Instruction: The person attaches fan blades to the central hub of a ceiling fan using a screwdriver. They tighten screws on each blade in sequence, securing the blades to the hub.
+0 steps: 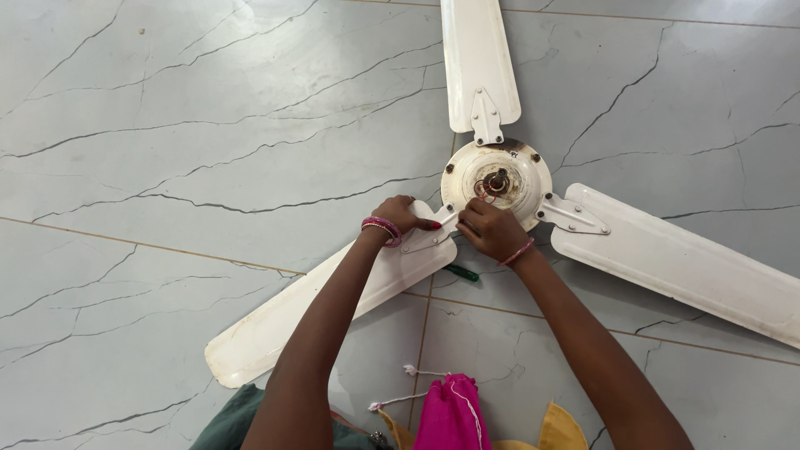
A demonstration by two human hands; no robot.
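A white ceiling fan lies flat on a grey marble-patterned tile floor, its round motor hub facing up with a short shaft and some thin reddish wire at the centre. 3 blades spread from the hub: 1 runs up out of the top edge, 1 reaches to the right edge, and 1 stretches down to the left.

Both hands work at the metal bracket that joins the lower-left blade to the hub. The left hand, with pink bangles at the wrist and red-painted nails, rests on the root of that blade with its fingers curled down onto the bracket. The right hand, with a thin pink bangle, is closed in a fist at the hub's lower rim, just beside the left; what it grips is hidden by its fingers. The 2 hands are close together, nearly touching.

A small dark green object lies on the floor under the right wrist, partly hidden. At the bottom edge sit a bright pink drawstring pouch with white cords and some yellow cloth.
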